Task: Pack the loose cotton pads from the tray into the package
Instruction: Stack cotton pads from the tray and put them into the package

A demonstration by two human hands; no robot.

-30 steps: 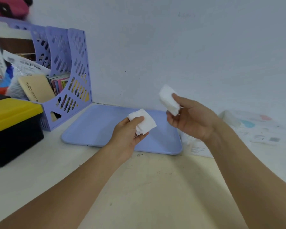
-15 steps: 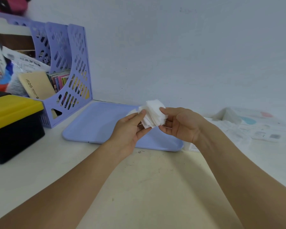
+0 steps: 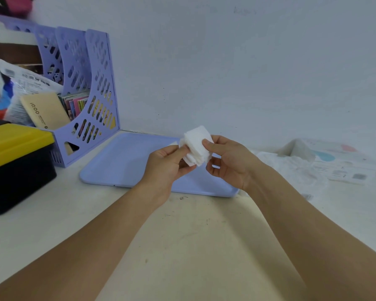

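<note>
A pale, matte wall (image 3: pixel 248 61) fills the upper half of the view, smooth apart from a few faint marks, and below it runs an off-white table (image 3: pixel 193 246) whose surface is scuffed and speckled with small dark flecks. At the left stands a lilac plastic file rack (image 3: pixel 96 88), its curved dividers pierced with slanted slots, stuffed with papers, coloured booklets and a tan cardboard box (image 3: pixel 46 111). In front of it sits a black bin with a glossy yellow lid (image 3: pixel 15 140), boxy and hard-edged. Flat on the table against the wall lies the lilac tray (image 3: pixel 122 164), a shallow rounded rectangle of smooth plastic with a low raised rim; no loose pads show on its bare surface. To the right, well apart from the rack, lies the package (image 3: pixel 326 161), a crinkled, soft white plastic wrapper printed with pastel pink and blue shapes and small labels (its opening is too blurred to make out). Two bare forearms reach in from the bottom edge. Above the tray, the left hand (image 3: pixel 165 168) and right hand (image 3: pixel 230 161) together hold a stack of cotton pads (image 3: pixel 197 148), white, square-cut and fluffy-edged, slightly fanned: the left thumb and fingers pinch its lower left side, while the right thumb presses its front face with the fingers curled behind.
</note>
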